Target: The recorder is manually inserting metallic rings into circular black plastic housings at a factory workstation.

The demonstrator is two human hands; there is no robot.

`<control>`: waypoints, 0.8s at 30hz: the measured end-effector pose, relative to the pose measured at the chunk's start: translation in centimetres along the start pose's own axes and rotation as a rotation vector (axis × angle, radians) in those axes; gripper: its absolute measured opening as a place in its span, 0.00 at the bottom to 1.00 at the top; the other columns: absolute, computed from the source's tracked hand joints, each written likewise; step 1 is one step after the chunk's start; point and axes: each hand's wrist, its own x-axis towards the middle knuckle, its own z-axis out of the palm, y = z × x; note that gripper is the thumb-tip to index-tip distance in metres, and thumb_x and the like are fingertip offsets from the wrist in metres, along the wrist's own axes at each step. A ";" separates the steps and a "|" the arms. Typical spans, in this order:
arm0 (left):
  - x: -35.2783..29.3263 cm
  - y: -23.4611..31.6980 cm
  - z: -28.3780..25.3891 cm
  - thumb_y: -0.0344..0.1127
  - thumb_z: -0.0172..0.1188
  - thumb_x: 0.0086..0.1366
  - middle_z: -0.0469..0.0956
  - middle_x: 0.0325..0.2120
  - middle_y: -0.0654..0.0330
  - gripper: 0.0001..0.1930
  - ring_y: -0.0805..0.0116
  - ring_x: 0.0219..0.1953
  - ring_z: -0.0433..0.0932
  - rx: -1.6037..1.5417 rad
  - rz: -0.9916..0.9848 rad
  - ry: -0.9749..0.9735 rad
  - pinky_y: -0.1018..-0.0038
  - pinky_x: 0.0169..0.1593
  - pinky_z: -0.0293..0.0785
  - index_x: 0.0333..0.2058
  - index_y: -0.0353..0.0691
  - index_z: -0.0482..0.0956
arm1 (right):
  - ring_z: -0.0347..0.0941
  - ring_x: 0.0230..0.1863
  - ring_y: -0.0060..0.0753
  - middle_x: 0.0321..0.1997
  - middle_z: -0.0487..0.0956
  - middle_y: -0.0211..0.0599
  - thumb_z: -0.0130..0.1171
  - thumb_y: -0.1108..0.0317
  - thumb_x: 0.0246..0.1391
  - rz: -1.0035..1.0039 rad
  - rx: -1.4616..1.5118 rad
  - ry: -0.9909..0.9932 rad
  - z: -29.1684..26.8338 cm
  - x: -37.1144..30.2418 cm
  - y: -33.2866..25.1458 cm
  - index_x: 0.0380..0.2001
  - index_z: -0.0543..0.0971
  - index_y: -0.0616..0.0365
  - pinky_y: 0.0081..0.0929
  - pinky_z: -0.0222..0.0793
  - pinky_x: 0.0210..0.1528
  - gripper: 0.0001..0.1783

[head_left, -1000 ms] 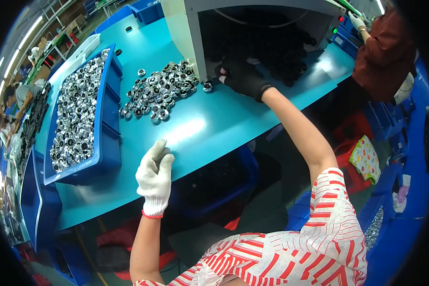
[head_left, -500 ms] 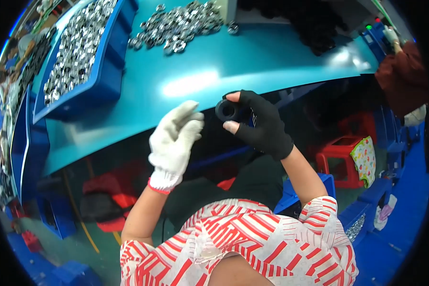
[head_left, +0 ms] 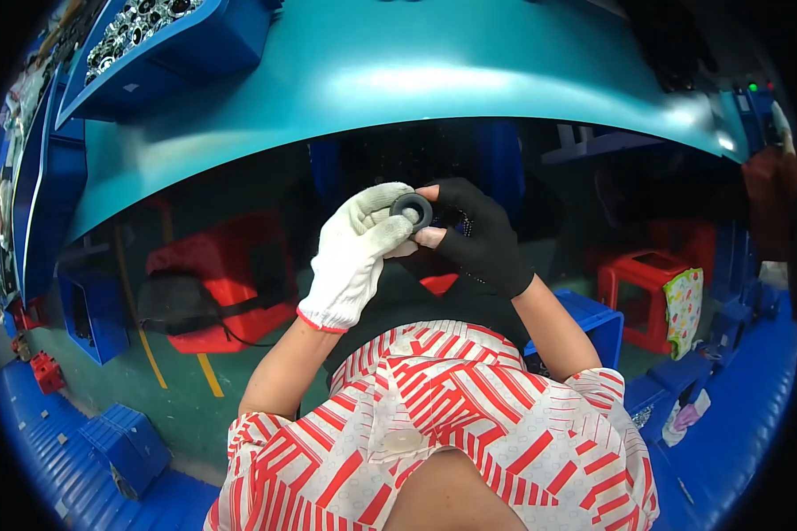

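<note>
1. I see the black ring (head_left: 411, 212) just off the centre of my view toward 12 o'clock, held in the air between both hands, apart from the teal table (head_left: 469, 88).
2. Its broad, round face is turned up to my camera, so the axis through its hole runs roughly toward me. Across that face I make out no longer direction, and I cannot tell its exact tilt.
3. The left hand (head_left: 350, 257), in a white knitted glove, comes in from the ring's 8 o'clock side and pinches it; the thumb lies over the lower-left rim and part of the hole.
4. The right hand (head_left: 483, 232), in a black fingerless glove, grips from 3 o'clock, its bare index fingertip at the ring's 1 o'clock edge and thumb tip near 5 o'clock.
5. The ring's underside is hidden from me, as are most of the fingers behind it.
6. Toward 11 o'clock, the upper edge cuts off a blue bin (head_left: 177, 75) holding shiny round parts (head_left: 142, 26).
7. Under the table, toward 12 o'clock, dark shadow blurs the shapes.
</note>
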 end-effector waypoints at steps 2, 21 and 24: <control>-0.1 -0.3 -0.3 0.31 0.64 0.57 0.78 0.37 0.59 0.21 0.71 0.36 0.79 -0.011 0.013 -0.009 0.79 0.38 0.79 0.49 0.33 0.72 | 0.74 0.45 0.31 0.45 0.75 0.37 0.65 0.69 0.46 0.018 0.009 -0.003 0.2 -0.1 0.0 0.48 0.75 0.59 0.25 0.70 0.47 0.23; 0.9 -2.1 -0.7 0.26 0.57 0.62 0.76 0.43 0.55 0.21 0.67 0.43 0.78 -0.275 -0.291 -0.161 0.73 0.47 0.77 0.54 0.33 0.68 | 0.66 0.55 0.46 0.51 0.73 0.41 0.71 0.59 0.36 -0.279 -0.479 -0.004 0.6 0.2 -0.2 0.43 0.77 0.53 0.40 0.61 0.57 0.27; 0.9 -1.4 -0.4 0.26 0.59 0.59 0.76 0.42 0.55 0.22 0.67 0.43 0.78 -0.181 -0.275 -0.164 0.74 0.46 0.77 0.53 0.33 0.68 | 0.66 0.56 0.48 0.52 0.72 0.41 0.72 0.57 0.34 -0.259 -0.401 0.007 0.5 0.1 0.0 0.42 0.77 0.52 0.40 0.62 0.56 0.28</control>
